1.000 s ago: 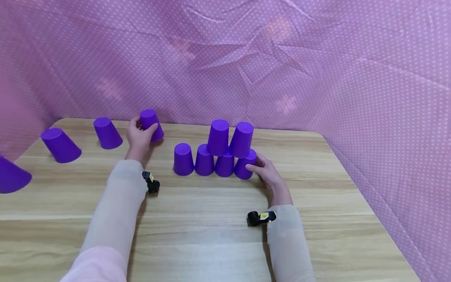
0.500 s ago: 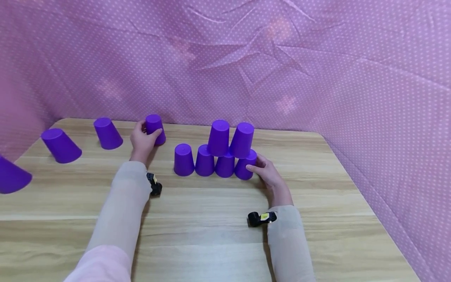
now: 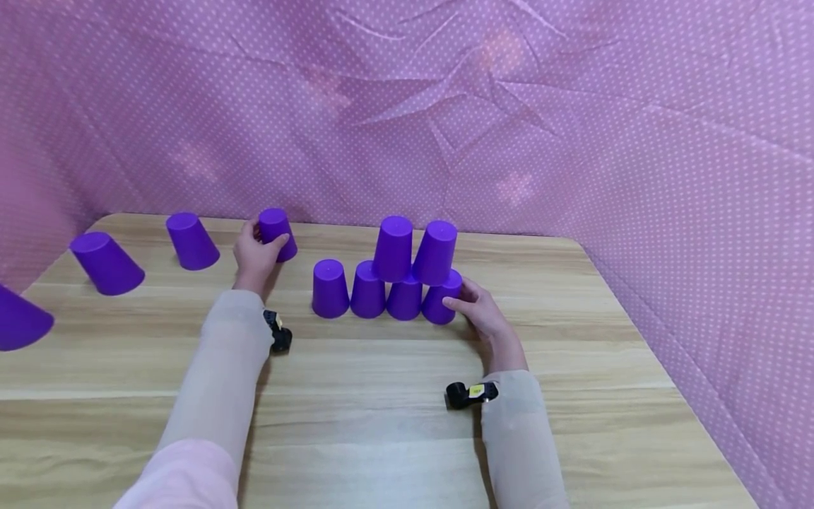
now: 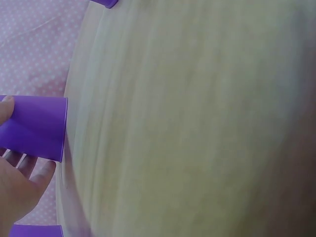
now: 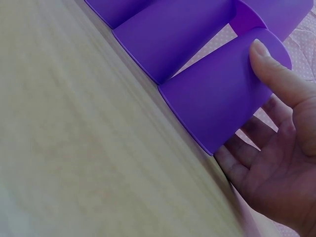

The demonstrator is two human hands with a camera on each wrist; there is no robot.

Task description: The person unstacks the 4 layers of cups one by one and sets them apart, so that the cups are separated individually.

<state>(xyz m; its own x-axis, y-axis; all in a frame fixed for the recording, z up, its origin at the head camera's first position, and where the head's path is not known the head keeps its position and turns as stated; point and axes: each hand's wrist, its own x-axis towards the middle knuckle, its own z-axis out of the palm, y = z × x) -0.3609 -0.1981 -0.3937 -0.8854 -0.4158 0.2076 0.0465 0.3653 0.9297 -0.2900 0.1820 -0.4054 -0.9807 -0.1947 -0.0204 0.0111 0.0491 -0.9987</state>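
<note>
In the head view, my left hand point(image 3: 252, 258) holds an upside-down purple cup point(image 3: 276, 237) near the table's back edge, thumb on its near side. The left wrist view shows that cup point(image 4: 34, 126) with the fingers beneath its lower side. To the right, several upside-down cups stand in a row, and two more cups, a left one point(image 3: 393, 251) and a right one point(image 3: 435, 254), sit on top. My right hand point(image 3: 481, 309) grips the row's rightmost cup point(image 3: 439, 304). In the right wrist view, the thumb lies on this cup point(image 5: 219, 94) with the fingers behind it.
Further cups stand upside down on the left: one at the back point(image 3: 193, 242), one nearer point(image 3: 107, 265), and one cut by the frame edge point(image 3: 22, 319). Pink dotted cloth point(image 3: 407, 127) hangs round the wooden table point(image 3: 356, 438).
My left hand has shifted a little right and towards me with its cup, then almost stopped. The right hand and the stacked cups have stayed in place.
</note>
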